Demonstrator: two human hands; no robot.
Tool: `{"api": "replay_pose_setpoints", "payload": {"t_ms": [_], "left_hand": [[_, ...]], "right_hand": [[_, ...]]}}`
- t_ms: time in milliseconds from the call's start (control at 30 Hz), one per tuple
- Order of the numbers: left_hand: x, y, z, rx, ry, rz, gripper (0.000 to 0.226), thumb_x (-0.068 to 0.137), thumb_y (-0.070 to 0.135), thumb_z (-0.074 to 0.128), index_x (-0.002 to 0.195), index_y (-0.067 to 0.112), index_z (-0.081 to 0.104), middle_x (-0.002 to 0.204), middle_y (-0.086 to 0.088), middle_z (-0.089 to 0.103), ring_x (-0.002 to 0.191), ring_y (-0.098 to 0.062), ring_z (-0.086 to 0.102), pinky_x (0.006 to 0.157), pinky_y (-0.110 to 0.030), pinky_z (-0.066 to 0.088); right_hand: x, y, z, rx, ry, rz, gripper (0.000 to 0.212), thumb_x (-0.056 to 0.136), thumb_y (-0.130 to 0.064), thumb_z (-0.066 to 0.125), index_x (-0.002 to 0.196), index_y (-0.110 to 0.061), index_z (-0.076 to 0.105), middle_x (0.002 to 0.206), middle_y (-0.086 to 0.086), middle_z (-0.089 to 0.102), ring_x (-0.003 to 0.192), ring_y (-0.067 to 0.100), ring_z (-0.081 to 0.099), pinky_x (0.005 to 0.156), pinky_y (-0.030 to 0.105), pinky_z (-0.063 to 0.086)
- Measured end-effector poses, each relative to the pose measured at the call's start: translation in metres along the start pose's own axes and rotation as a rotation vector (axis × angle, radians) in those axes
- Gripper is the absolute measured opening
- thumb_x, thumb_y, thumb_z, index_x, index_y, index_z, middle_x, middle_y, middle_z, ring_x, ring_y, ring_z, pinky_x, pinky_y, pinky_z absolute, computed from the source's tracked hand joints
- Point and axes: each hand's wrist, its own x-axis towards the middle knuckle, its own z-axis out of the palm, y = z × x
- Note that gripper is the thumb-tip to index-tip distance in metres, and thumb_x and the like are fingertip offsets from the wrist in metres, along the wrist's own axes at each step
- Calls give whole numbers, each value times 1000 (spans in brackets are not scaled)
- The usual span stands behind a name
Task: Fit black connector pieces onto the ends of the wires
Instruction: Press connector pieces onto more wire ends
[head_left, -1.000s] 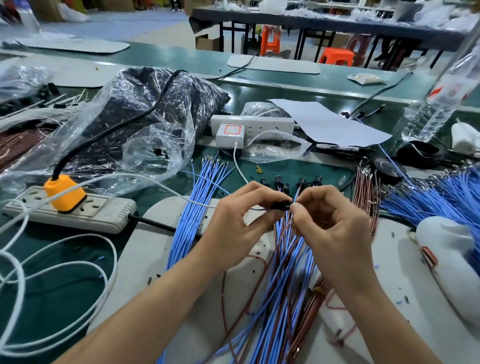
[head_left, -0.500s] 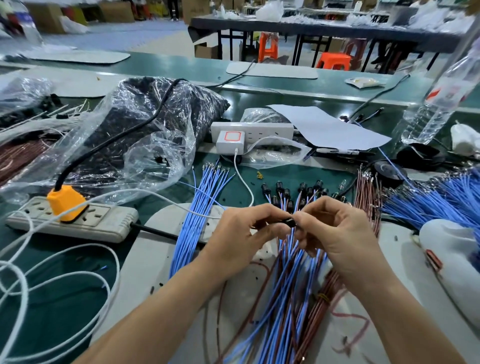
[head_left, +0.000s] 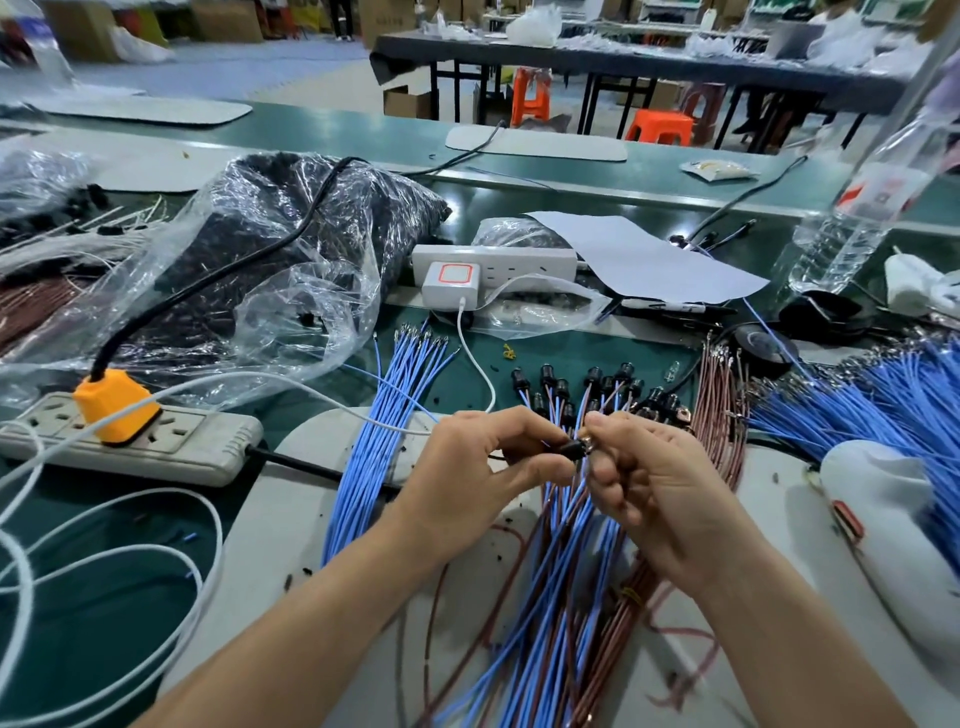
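Observation:
My left hand (head_left: 475, 475) pinches a small black connector piece (head_left: 571, 448) between thumb and forefinger. My right hand (head_left: 649, 483) meets it from the right, its fingertips pinched on a wire end with a metal terminal (head_left: 588, 442) at the connector's mouth. Below the hands runs a bundle of blue and brown wires (head_left: 561, 597). Just beyond the fingers lie several wires with black connectors fitted (head_left: 587, 387). A separate bundle of bare blue wires (head_left: 384, 431) lies left of my left hand.
A grey power strip with an orange plug (head_left: 117, 415) sits left, a plastic bag of black parts (head_left: 291, 249) behind it. Brown wires (head_left: 719, 410), more blue wires (head_left: 857, 400) and a white device (head_left: 893, 525) lie right. A white power strip (head_left: 493, 265) and water bottle (head_left: 857, 213) stand behind.
The view has tilted, so the hands sit lower in frame. Both hands stay pinched together at the connector, and the fitted connectors beyond them have come into view.

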Motion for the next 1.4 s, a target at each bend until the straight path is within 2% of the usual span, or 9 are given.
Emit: {"api": "replay_pose_setpoints", "payload": {"t_ms": [100,300,433,533,700,867,1033,1167,1400], "left_hand": [[0,1,-1,2,10,7,19,69,26,73,86,29,67,75,15,71,74,3,67,73,-8,47],[-3,2,-2,10,31,35,17,71,27,71,87,32,66,71,18,69,70,-1,67,70,-10,48],[-3,3,-2,-32,27,15,15,72,25,69,85,30,65,67,21,68,67,4,65,67,-7,45],[-2,1,-2,-73,26,-18,12,73,28,69,85,28,66,71,15,71,69,-1,68,69,-11,48],[-1,-1,-2,-80,18,-38,12,75,29,69,86,24,67,76,7,73,70,-3,68,71,-13,49],[-1,-4,-3,-52,30,-46,15,74,33,69,86,24,68,78,5,73,71,-8,69,71,-15,50],[-1,-6,-3,-49,29,-68,14,76,34,67,88,27,68,76,12,72,72,-1,67,69,-11,48],[0,-6,-4,-125,46,-94,14,79,28,63,90,21,68,71,16,70,63,5,63,60,-7,45],[-1,-7,-4,-132,25,-109,20,78,28,65,92,14,69,68,2,69,54,-12,64,61,-19,51]], "right_hand": [[-1,0,1,69,-26,30,18,67,-22,70,52,-18,61,48,1,50,35,7,42,28,12,30],[-2,3,-1,6,-111,-67,23,69,-29,72,64,-17,54,51,6,55,38,13,48,36,20,40],[-1,6,1,-83,-123,-168,24,72,-34,71,62,-19,54,53,9,57,40,19,50,39,22,42],[1,7,1,-121,-79,-215,26,76,-36,66,63,-18,52,54,7,60,43,20,53,38,23,43],[3,10,2,-46,-3,-156,29,79,-31,60,68,-7,49,50,11,58,37,16,50,35,21,41],[1,8,1,-131,3,-196,21,74,-29,67,63,-14,57,50,9,55,37,15,45,35,20,38],[3,10,2,-38,-15,-194,17,68,-27,69,65,-11,63,57,13,60,46,17,55,43,23,48],[5,11,2,-33,-40,-216,12,64,-24,71,70,-13,73,65,13,66,55,18,63,54,24,54],[3,10,0,-154,23,-287,12,75,-20,67,72,-9,70,67,14,67,60,22,67,56,25,55]]}}
